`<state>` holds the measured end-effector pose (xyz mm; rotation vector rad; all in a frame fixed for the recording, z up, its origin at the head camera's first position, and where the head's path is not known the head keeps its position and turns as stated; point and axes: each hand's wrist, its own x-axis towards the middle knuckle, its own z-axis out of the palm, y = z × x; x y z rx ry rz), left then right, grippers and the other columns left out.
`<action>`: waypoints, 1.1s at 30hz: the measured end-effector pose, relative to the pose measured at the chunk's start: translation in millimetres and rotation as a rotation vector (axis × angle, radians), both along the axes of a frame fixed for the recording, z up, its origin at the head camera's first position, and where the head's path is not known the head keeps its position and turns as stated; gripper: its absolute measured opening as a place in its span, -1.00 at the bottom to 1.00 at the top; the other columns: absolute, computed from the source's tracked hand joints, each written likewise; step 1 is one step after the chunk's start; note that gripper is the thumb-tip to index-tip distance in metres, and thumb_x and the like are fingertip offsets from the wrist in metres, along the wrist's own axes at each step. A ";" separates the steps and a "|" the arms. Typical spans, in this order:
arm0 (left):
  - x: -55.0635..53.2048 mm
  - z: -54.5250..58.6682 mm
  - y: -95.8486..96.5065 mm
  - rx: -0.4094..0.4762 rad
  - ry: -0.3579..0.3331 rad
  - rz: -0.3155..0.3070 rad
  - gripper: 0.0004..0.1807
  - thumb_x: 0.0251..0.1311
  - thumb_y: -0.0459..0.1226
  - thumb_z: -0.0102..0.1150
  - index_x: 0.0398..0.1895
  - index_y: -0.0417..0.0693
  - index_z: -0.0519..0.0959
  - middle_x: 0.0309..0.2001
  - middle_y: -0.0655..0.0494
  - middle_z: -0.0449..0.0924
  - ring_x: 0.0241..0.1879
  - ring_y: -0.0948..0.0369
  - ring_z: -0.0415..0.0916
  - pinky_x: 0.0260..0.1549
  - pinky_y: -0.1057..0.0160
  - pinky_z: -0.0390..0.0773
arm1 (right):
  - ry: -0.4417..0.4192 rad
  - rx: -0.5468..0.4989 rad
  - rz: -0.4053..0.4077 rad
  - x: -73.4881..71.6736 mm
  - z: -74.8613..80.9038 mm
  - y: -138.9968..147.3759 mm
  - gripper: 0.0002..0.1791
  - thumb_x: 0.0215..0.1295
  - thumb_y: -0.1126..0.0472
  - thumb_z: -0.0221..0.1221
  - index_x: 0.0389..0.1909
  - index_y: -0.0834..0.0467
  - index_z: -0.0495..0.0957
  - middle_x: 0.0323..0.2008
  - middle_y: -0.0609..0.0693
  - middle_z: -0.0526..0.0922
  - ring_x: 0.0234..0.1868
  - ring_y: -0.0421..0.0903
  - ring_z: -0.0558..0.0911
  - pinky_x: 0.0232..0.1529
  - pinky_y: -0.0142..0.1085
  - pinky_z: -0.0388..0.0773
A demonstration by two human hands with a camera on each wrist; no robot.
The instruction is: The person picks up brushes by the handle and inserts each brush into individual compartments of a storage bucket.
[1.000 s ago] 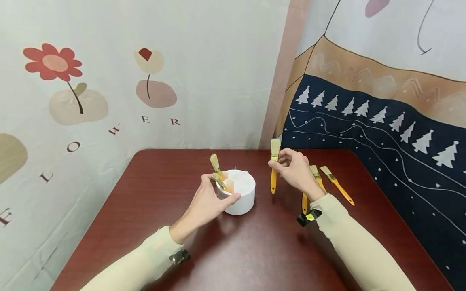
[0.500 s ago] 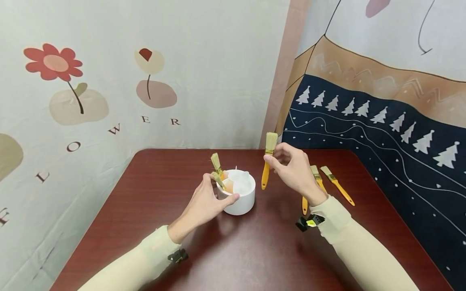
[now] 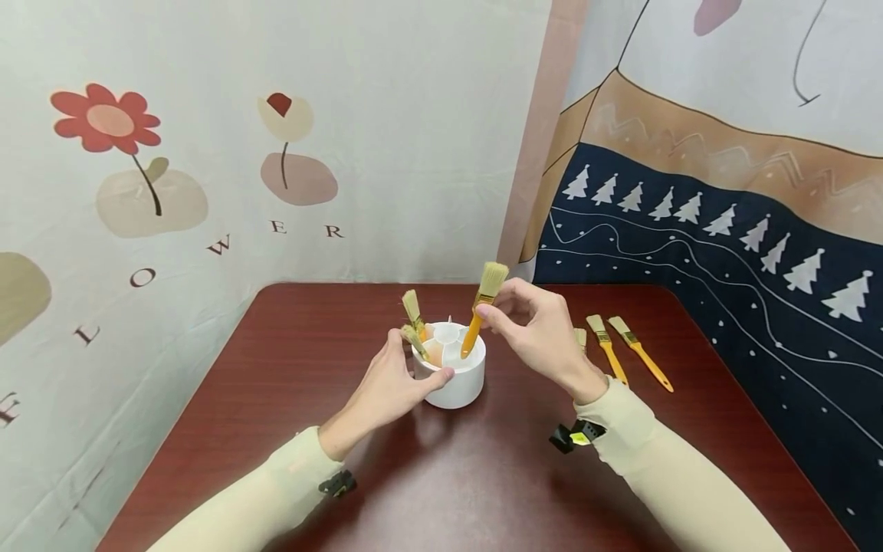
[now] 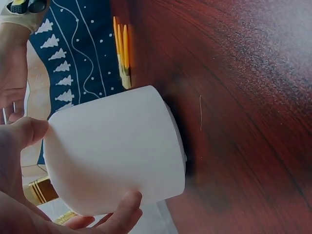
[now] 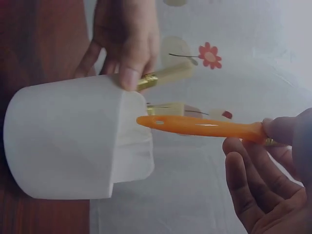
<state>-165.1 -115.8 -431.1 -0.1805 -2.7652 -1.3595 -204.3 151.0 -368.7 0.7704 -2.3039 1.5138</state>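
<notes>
A white round pot with inner dividers (image 3: pixel 458 389) stands on the table, and my left hand (image 3: pixel 383 380) grips its left side, thumb at the front rim. Two paintbrushes lean inside its left part, bristles up: a rear brush (image 3: pixel 412 308) and a front brush (image 3: pixel 416 342). My right hand (image 3: pixel 541 331) pinches another paintbrush (image 3: pixel 488 284) near its metal band, bristles up. The tip of its orange handle (image 5: pixel 195 126) points down over the right part of the pot's opening. Whether that tip is below the rim, I cannot tell.
To the right lie three more paintbrushes (image 4: pixel 122 53); in the head view the right hand partly hides one brush (image 3: pixel 581 339). The dark red table (image 3: pixel 290 345) meets a printed cloth wall (image 3: pixel 414 192) behind and a navy cloth (image 3: pixel 690 261) on the right.
My right hand has moved left with the paintbrush, from beside the pot to over its opening, and the brush now tilts. The left hand has kept its hold on the pot.
</notes>
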 end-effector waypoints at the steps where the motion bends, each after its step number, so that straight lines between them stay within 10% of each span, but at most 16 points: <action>1: -0.1 -0.3 0.0 -0.001 0.000 0.001 -0.13 0.27 0.16 0.70 0.36 -0.13 0.44 0.28 -0.09 0.70 0.19 0.00 0.78 0.26 -0.04 0.75 | 0.011 0.009 0.010 0.2 -1.6 -1.3 -0.82 0.55 0.15 0.56 0.05 0.04 0.83 -0.16 -0.02 0.94 -0.29 0.02 0.87 -0.27 -0.35 0.75; 22: -2.1 -1.8 -1.3 0.004 -0.001 -0.010 -0.17 0.27 0.15 0.68 0.32 -0.11 0.45 0.25 -0.11 0.71 0.13 0.00 0.79 0.10 0.09 0.75 | 0.380 0.253 0.238 -12.5 -49.7 -16.9 -0.78 0.30 0.37 0.68 -0.19 0.09 0.84 -0.21 -0.04 0.85 -0.23 -0.17 0.80 -0.24 -0.20 0.85; 33: -3.3 -3.6 -3.2 0.080 -0.022 -0.042 -0.13 0.31 0.14 0.70 0.40 -0.15 0.43 0.37 -0.18 0.68 0.35 -0.14 0.82 0.32 -0.12 0.83 | 0.398 0.401 0.240 -8.7 -54.2 -14.8 -0.84 0.43 0.32 0.60 -0.05 0.09 0.91 -0.12 -0.04 0.82 -0.19 -0.11 0.76 -0.19 -0.23 0.81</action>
